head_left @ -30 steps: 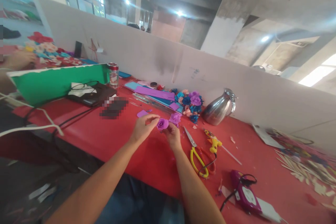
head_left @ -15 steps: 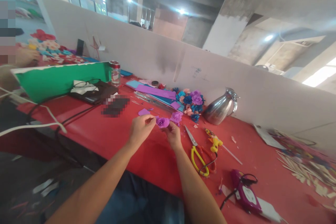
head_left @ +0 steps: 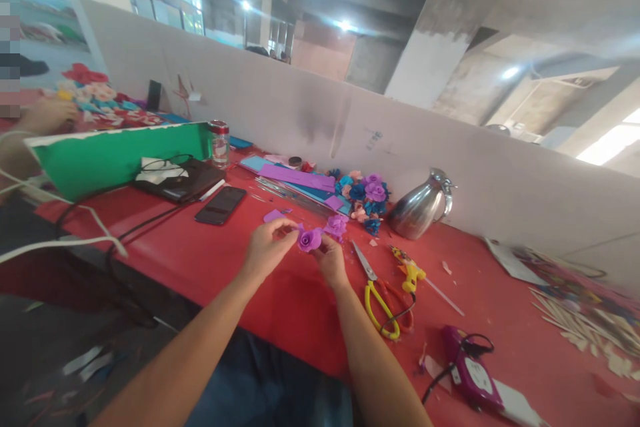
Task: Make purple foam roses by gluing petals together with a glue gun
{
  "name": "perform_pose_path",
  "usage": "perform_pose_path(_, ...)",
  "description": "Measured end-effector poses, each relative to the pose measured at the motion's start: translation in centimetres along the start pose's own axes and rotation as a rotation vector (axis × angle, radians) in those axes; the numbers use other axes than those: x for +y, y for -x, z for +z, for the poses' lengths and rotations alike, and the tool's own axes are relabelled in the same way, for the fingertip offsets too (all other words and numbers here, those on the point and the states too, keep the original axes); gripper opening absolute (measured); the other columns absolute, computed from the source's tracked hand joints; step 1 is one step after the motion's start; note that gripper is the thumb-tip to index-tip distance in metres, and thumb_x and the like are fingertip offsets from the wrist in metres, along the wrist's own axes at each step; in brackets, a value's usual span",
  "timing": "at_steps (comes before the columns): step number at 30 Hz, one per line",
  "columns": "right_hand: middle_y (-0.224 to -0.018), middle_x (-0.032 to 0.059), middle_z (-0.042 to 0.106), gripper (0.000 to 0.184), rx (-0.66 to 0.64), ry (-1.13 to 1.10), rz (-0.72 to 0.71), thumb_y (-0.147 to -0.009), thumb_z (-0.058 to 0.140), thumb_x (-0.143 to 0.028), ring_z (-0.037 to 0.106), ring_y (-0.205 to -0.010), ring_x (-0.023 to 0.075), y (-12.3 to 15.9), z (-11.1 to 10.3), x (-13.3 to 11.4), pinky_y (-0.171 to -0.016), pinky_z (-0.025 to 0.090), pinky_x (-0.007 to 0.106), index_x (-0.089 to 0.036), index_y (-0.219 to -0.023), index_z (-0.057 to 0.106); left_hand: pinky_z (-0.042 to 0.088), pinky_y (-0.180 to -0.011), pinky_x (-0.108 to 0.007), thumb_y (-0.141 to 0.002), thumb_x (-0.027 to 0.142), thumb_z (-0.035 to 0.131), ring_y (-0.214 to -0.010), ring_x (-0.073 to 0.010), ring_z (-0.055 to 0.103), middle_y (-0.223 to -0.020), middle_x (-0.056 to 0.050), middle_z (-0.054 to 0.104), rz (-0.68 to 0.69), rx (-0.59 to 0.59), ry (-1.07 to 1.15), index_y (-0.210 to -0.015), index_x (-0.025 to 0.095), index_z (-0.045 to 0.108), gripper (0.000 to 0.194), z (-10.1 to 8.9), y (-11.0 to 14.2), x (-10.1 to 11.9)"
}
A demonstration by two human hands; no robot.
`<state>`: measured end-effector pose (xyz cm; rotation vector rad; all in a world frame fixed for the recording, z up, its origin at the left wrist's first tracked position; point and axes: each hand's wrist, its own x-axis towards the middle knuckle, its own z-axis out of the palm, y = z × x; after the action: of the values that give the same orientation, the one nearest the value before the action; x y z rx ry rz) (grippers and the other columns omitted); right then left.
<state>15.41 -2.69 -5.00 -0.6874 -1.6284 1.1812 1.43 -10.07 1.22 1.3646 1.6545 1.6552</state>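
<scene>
Above the red table (head_left: 295,310), pinching a purple rose (head_left: 309,240) at its right and lower side with the right hand (head_left: 331,260), thumb and fingers drawn together. At the upper left of the bloom, pressing a purple petal (head_left: 301,228) between thumb and forefinger of the left hand (head_left: 267,247); exact contact too small to make out fully. Held in front of the body, just beside a second purple flower (head_left: 336,225).

Compared with one second ago, drawn slightly farther left with the left fingertips, away from the centre of the bloom, exposing more of the petal between. Same hold on the right. Visible now as a dark phone (head_left: 221,205), pixelated earlier.

To the right, lying on the table with yellow and red handles: scissors (head_left: 379,300), near a yellow glue gun (head_left: 411,275). Nearer, on a magenta device (head_left: 470,373), printed on a pale label, too small to read. Marked in blue on the partition (head_left: 280,107), likewise illegible. No brand readable.
</scene>
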Motion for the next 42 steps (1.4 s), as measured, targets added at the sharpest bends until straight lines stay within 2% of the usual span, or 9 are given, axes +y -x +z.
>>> perform_pose_path(2,-0.065,-0.0004,0.061,0.013,-0.016,-0.011,0.008,-0.072,0.064,-0.031,0.054,-0.062,0.0139,0.0,0.0,0.0,-0.063,0.046,0.026,-0.019,-0.07,0.066,0.047,-0.073,-0.029,-0.067,0.022,0.063,-0.08,-0.0202,0.065,-0.085,-0.004,0.074,0.025,-0.052,-0.049,-0.084,0.022,0.073,0.02,-0.2,-0.1,0.6)
perform_pose_path(5,-0.066,-0.0004,0.061,0.013,-0.042,-0.051,0.013,-0.072,0.065,-0.032,0.054,-0.063,0.014,0.1,0.1,0.3,-0.064,0.046,0.027,-0.019,-0.072,0.066,0.047,-0.069,-0.029,-0.065,0.018,0.061,-0.077,-0.0217,0.066,-0.081,-0.004,0.075,0.0,-0.123,-0.128,-0.078,0.023,0.075,0.019,-0.3,-0.4,1.3)
perform_pose_path(10,-0.067,0.0004,0.063,0.014,-0.053,-0.034,0.022,-0.072,0.065,-0.032,0.055,-0.065,0.0148,0.2,0.0,0.2,-0.064,0.047,0.027,-0.019,-0.072,0.067,0.045,-0.064,-0.03,-0.069,0.024,0.058,-0.07,-0.0232,0.066,-0.074,-0.006,0.074,-0.01,-0.146,-0.215,-0.072,0.021,0.075,0.017,-0.4,-0.8,1.3)
perform_pose_path(17,-0.07,0.0011,0.066,0.01,-0.036,-0.07,0.024,-0.07,0.066,-0.028,0.057,-0.065,0.0155,0.2,-0.1,-0.5,-0.066,0.048,0.028,-0.019,-0.073,0.069,0.045,-0.065,-0.028,-0.072,0.031,0.06,-0.072,-0.0212,0.065,-0.077,-0.005,0.073,-0.01,-0.07,-0.123,-0.076,0.021,0.074,0.018,-0.6,-0.5,0.4)
perform_pose_path(22,-0.07,0.0006,0.068,0.009,-0.062,-0.083,0.037,-0.068,0.067,-0.024,0.06,-0.068,0.0157,0.3,0.0,-0.4,-0.069,0.048,0.027,-0.019,-0.075,0.071,0.044,-0.065,-0.027,-0.072,0.032,0.058,-0.071,-0.0186,0.063,-0.072,-0.002,0.071,-0.149,-0.151,0.016,-0.073,0.018,0.071,0.019,-0.8,-0.3,0.9)
perform_pose_path(26,-0.07,0.0005,0.068,0.008,-0.085,-0.099,0.038,-0.069,0.068,-0.024,0.061,-0.07,0.0164,0.3,0.0,-0.3,-0.071,0.049,0.028,-0.02,-0.075,0.071,0.041,-0.06,-0.024,-0.071,0.032,0.058,-0.067,-0.0164,0.059,-0.064,0.0,0.066,-0.139,-0.182,-0.007,-0.067,0.017,0.07,0.02,-0.6,-0.2,1.0)
perform_pose_path(30,-0.07,0.0007,0.069,0.008,-0.098,-0.096,0.047,-0.069,0.067,-0.025,0.061,-0.071,0.0168,0.4,0.1,-0.5,-0.071,0.049,0.029,-0.02,-0.074,0.071,0.04,-0.056,-0.024,-0.073,0.037,0.057,-0.062,-0.0151,0.057,-0.06,0.0,0.062,-0.147,-0.176,0.077,-0.063,0.017,0.066,0.024,-0.3,0.0,0.5)
perform_pose_path(38,-0.069,0.0004,0.069,0.008,-0.059,-0.028,0.056,-0.067,0.069,-0.022,0.06,-0.064,0.0154,0.3,0.0,-1.2,-0.066,0.049,0.027,-0.018,-0.073,0.071,0.049,-0.068,-0.027,-0.075,0.035,0.06,-0.072,-0.0163,0.062,-0.077,-0.004,0.068,-0.124,-0.165,0.228,-0.09,0.017,0.066,0.024,-0.6,0.0,0.3)
perform_pose_path(42,-0.068,0.0002,0.069,0.009,-0.043,-0.026,0.047,-0.066,0.07,-0.021,0.059,-0.062,0.0152,0.3,0.0,-1.4,-0.064,0.049,0.027,-0.018,-0.074,0.072,0.05,-0.072,-0.029,-0.079,0.037,0.056,-0.076,-0.0171,0.065,-0.084,-0.005,0.07,-0.114,-0.137,0.218,-0.093,0.018,0.066,0.025,-0.9,0.3,0.1)
